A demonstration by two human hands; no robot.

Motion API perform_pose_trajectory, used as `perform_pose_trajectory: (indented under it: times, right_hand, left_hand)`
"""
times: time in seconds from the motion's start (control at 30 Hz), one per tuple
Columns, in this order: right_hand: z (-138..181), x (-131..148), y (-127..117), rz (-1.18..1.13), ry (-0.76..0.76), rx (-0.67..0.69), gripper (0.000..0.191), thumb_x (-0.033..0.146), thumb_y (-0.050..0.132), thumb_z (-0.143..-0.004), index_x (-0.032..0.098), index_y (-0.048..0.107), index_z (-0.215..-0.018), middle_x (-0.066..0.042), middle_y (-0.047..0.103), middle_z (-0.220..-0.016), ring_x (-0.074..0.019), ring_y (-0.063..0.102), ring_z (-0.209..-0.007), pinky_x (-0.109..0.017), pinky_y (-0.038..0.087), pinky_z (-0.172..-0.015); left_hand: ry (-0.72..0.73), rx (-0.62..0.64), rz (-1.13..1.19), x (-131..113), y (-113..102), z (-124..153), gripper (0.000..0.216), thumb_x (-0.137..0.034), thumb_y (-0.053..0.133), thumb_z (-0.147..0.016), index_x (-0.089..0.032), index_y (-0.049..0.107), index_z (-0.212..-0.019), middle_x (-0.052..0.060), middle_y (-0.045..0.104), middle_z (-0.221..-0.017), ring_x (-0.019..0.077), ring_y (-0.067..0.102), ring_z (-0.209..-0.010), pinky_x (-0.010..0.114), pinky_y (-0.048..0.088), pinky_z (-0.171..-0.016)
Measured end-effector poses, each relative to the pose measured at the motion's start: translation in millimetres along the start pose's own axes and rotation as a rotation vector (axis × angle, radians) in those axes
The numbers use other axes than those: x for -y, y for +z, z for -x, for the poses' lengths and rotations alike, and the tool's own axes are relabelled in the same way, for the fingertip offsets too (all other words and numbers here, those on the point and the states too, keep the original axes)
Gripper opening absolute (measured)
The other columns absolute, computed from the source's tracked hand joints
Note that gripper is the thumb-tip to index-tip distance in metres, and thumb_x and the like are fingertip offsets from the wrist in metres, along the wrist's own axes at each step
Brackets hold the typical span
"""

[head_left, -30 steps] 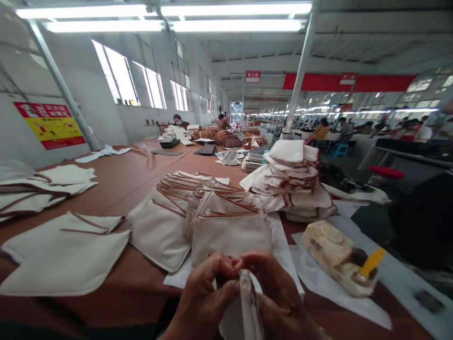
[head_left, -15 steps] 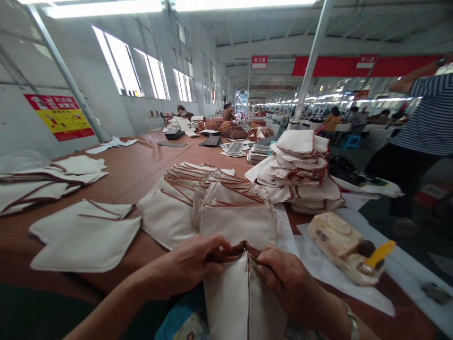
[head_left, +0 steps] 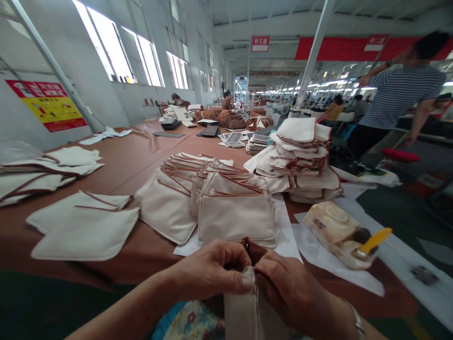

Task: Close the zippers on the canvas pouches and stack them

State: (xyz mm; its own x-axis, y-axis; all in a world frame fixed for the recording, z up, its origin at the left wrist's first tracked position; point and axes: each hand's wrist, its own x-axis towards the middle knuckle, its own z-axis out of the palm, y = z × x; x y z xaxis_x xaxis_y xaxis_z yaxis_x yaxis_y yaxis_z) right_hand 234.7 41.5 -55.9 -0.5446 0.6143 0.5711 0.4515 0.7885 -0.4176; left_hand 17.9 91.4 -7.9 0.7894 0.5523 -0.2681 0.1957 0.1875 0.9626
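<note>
Both hands grip a cream bag piece with brown trim, held above my lap at the table's front edge. My left hand pinches its top edge, thumb on the cream face beside a lengthwise seam. My right hand is closed around the brown-lined edge on the other side of that seam; some of its fingertips are hidden. Just beyond the hands stand several cream pouches, leaning in an overlapping row with brown-trimmed top edges.
Two flat cream pieces lie on the brown table at left. At right rise a cream stack and a stained plastic container with a yellow-handled brush. A person in a striped shirt stands beyond.
My left hand has moved right, closer to my right hand, its thumb now by the seam. The bag piece sits lower and its top is drawn together. The striped-shirt person has moved left.
</note>
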Motion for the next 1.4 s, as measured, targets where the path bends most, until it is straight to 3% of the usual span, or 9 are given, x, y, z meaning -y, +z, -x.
perform_pose_trajectory:
  times: [0.1, 0.33, 0.43, 0.6, 0.73, 0.87, 0.97, 1.23, 1.4]
  right_hand:
    - [-1, 2, 0, 0.024, -0.027, 0.002, 0.022, 0.009, 0.045, -0.094, 0.018, 0.051, -0.113, -0.009, 0.067, -0.087, -0.0221, 0.063, -0.074, -0.033, 0.051, -0.065]
    - [6, 10, 10, 0.231, -0.005, -0.224, 0.040, 0.006, 0.054, -0.086, 0.012, 0.048, -0.125, -0.018, 0.069, -0.108, -0.0291, 0.065, -0.105, -0.047, 0.049, -0.101]
    - [5, 13, 15, 0.176, 0.048, -0.247, 0.030, 0.007, 0.050, -0.088, 0.015, 0.050, -0.117, -0.014, 0.069, -0.095, -0.0258, 0.067, -0.092, -0.046, 0.053, -0.095]
    - [-1, 5, 10, 0.055, 0.228, -0.180, 0.012, 0.011, 0.041, -0.090, 0.021, 0.048, -0.089, -0.005, 0.059, -0.072, -0.0195, 0.058, -0.061, -0.032, 0.049, -0.054]
    - [-3, -6, -7, -0.295, 0.505, -0.103, 0.019, 0.015, 0.038, -0.097, 0.021, 0.051, -0.084, -0.002, 0.061, -0.071, -0.0158, 0.059, -0.061, -0.026, 0.049, -0.056]
    - [2, 1, -17, -0.294, 0.264, -0.239, 0.017, 0.011, 0.045, -0.096, 0.021, 0.057, -0.102, -0.007, 0.064, -0.098, -0.0191, 0.062, -0.092, -0.030, 0.054, -0.079]
    - [8, 10, -15, -0.128, 0.077, -0.268, 0.024, 0.004, 0.052, -0.090, 0.016, 0.059, -0.110, -0.011, 0.060, -0.099, -0.0215, 0.059, -0.093, -0.032, 0.054, -0.079]
    - [7, 15, -2, 0.041, 0.015, -0.225, 0.025, 0.002, 0.050, -0.088, 0.010, 0.058, -0.110, -0.012, 0.061, -0.088, -0.0225, 0.059, -0.082, -0.032, 0.054, -0.070]
    - [2, 16, -6, 0.137, -0.011, -0.135, 0.016, 0.002, 0.047, -0.086, 0.011, 0.060, -0.090, -0.010, 0.059, -0.075, -0.0214, 0.054, -0.069, -0.031, 0.046, -0.058]
  left_hand:
    - [0.014, -0.009, -0.011, -1, 6, -2, 0.037, -0.041, 0.077, -0.075, -0.013, 0.056, -0.086, -0.003, 0.048, -0.073, 0.0086, 0.036, -0.063, 0.019, 0.028, -0.054]
    - [0.068, -0.019, 0.048, 4, 13, -4, 0.026, -0.033, 0.072, -0.079, -0.014, 0.054, -0.085, -0.002, 0.047, -0.077, 0.0094, 0.034, -0.067, 0.019, 0.028, -0.057]
    - [0.081, -0.051, 0.112, 10, 18, -5, 0.026, -0.031, 0.073, -0.077, -0.014, 0.054, -0.083, -0.002, 0.045, -0.074, 0.0093, 0.032, -0.065, 0.019, 0.026, -0.056]
    - [-0.014, 0.013, 0.255, 14, 24, -3, 0.031, -0.035, 0.076, -0.073, -0.012, 0.058, -0.085, 0.001, 0.050, -0.074, 0.0095, 0.038, -0.063, 0.020, 0.030, -0.057]
    - [-0.034, 0.059, 0.249, 8, 23, 2, 0.031, -0.036, 0.076, -0.072, -0.012, 0.058, -0.080, 0.001, 0.049, -0.069, 0.0077, 0.035, -0.058, 0.019, 0.029, -0.055]
    - [-0.035, 0.021, 0.264, 9, 19, 2, 0.030, -0.034, 0.076, -0.072, -0.012, 0.059, -0.084, 0.001, 0.049, -0.073, 0.0089, 0.038, -0.061, 0.019, 0.032, -0.058]
    - [-0.009, 0.008, 0.230, 12, 18, -1, 0.034, -0.035, 0.077, -0.070, -0.012, 0.060, -0.089, 0.002, 0.050, -0.077, 0.0105, 0.039, -0.066, 0.020, 0.032, -0.060]
    - [0.048, -0.028, 0.018, -2, 31, -7, 0.026, -0.035, 0.068, -0.081, -0.013, 0.053, -0.079, -0.002, 0.042, -0.069, 0.0089, 0.030, -0.062, 0.021, 0.025, -0.053]
    - [-0.042, -0.063, -0.116, -5, 39, -9, 0.013, -0.021, 0.061, -0.080, -0.014, 0.052, -0.074, -0.003, 0.042, -0.068, 0.0089, 0.031, -0.062, 0.021, 0.024, -0.051]
